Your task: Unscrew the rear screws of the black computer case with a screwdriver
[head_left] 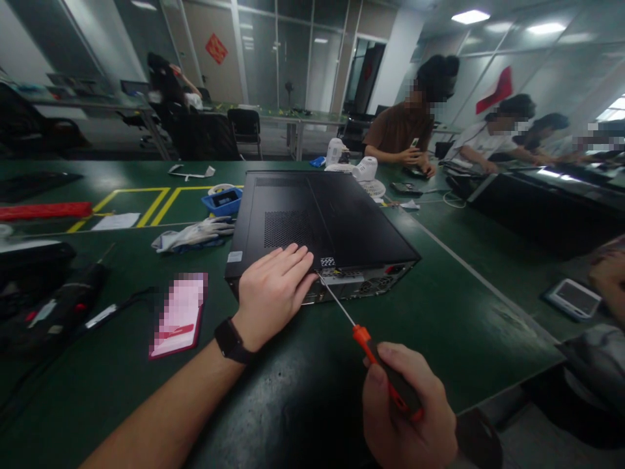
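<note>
A black desktop computer case (336, 215) lies flat on the green bench, its rear panel (361, 281) with ports and a fan grille facing me. My left hand (273, 286) rests on the case's top near that rear edge, fingers stretched out and the thumb by the edge. My right hand (413, 410) is wrapped round the orange and black handle of a screwdriver (339, 303). The screwdriver's long shaft slants up and left, its tip at the case's rear edge beside my left thumb. Whether the tip sits in a screw is too small to tell.
On the left are a pink-screened phone (180, 312), white gloves (195, 234), a blue tray (222, 200) and a black power screwdriver (66, 293). White fans (364, 170) stand behind the case. A small device (576, 298) lies at right. Other people sit across and beside the bench.
</note>
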The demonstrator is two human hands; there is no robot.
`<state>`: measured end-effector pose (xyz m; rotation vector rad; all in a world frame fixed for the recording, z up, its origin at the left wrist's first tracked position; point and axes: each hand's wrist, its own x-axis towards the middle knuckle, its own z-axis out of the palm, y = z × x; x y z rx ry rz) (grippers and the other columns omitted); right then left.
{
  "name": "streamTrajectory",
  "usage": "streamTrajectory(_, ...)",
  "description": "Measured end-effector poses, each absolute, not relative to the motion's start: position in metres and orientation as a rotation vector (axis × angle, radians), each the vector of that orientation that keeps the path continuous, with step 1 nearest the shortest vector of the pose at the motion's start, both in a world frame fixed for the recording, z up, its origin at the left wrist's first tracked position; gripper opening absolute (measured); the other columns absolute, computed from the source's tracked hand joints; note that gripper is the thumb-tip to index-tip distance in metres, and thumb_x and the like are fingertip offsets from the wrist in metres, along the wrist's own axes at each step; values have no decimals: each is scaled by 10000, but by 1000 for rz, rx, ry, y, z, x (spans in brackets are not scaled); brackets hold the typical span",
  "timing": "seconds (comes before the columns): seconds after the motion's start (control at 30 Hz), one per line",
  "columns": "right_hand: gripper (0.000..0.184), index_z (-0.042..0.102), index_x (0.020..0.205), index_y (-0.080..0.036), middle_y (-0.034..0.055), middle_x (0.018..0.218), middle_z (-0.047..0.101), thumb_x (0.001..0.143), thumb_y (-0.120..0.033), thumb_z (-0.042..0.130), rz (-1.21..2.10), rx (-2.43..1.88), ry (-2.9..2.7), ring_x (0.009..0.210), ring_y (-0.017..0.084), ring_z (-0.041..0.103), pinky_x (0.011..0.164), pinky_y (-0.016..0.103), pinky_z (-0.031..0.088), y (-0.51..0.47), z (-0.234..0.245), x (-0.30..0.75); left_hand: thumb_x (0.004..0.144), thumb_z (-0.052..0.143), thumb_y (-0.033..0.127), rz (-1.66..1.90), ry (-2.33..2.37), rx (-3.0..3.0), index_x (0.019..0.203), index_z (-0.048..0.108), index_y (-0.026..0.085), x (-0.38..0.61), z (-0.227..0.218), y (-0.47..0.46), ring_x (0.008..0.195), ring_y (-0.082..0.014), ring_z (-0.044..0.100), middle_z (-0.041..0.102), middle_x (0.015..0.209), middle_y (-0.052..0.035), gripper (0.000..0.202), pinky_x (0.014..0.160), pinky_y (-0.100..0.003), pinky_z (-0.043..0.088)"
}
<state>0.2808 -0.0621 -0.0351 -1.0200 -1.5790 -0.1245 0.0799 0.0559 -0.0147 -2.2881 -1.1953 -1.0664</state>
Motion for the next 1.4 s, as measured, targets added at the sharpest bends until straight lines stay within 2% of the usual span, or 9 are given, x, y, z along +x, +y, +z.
streamTrajectory(0.17,297,628,1109,-175,62,947,717,831,-79,675,-197,-1072,-1538,754,175,711,683,322,621,-63,-30,271,961,611,309,-1075,-1190,-2294,1238,700,179,79,-16,57,1222,-260,682,734,1302,-82,319,1052,-461,548)
streamTrajectory(0.43,141,666,1010,-214,18,817,750,880,-160,673,-328,-1191,-1527,606,157,706,576,263,586,-63,-16,264,953,619,307,-1110,-1176,-2298,1226,708,173,79,-17,57,1214,-270,687,743,1282,-94,317,1048,-469,550)
streamTrajectory(0.57,143,663,1027,-203,3,790,730,890,-161,657,-273,-1199,-1500,589,138,696,567,244,570,-61,-10,266,954,617,303,-1121,-1170,-2292,1219,711,163,79,-17,57,1211,-269,688,746,1275,-98,314,1046,-467,553)
streamTrajectory(0.77,271,617,1072,-177,55,922,688,810,-109,636,-214,-1056,-1624,789,172,697,679,301,579,-56,4,269,949,622,298,-1131,-1170,-2291,1226,711,171,80,-17,57,1206,-266,692,743,1279,-99,317,1045,-470,554)
streamTrajectory(0.83,283,612,1069,-178,52,928,684,799,-96,638,-198,-1047,-1640,800,168,693,692,300,574,-55,10,269,949,622,302,-1128,-1171,-2286,1225,712,171,80,-17,57,1206,-266,692,744,1279,-98,318,1046,-466,553)
streamTrajectory(1.23,103,634,946,-229,-22,773,724,875,-158,658,-372,-1141,-1586,596,123,680,597,237,556,-53,12,263,943,626,297,-1148,-1155,-2284,1219,720,184,80,-18,58,1197,-284,696,747,1269,-108,312,1040,-491,553)
streamTrajectory(1.4,49,639,921,-231,-28,753,712,907,-185,650,-379,-1172,-1536,575,114,659,595,230,547,-49,18,265,945,626,307,-1139,-1161,-2276,1215,722,174,80,-18,58,1195,-284,697,748,1266,-107,316,1041,-486,554)
